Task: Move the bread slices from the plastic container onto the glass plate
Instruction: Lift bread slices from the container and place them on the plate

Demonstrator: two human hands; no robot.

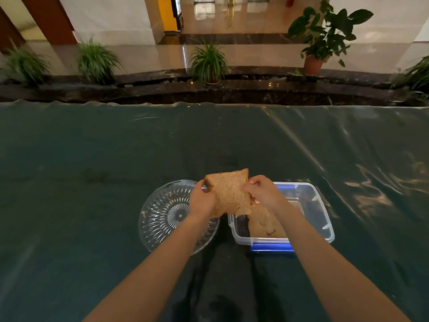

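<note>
While no writing or label is showing anywhere, the left hand [202, 201] and right hand [263, 192] are both pinching a brown bread slice [228, 194] by its side edges, holding it in the air between the glass plate [162, 217] and the plastic container [308, 205]. Another slice [264, 223] is lying inside the container, the right forearm hiding part of it. The left wrist is covering the plate's right rim. Both are sitting on a dark green tablecloth [92, 159], just beside each other
</note>
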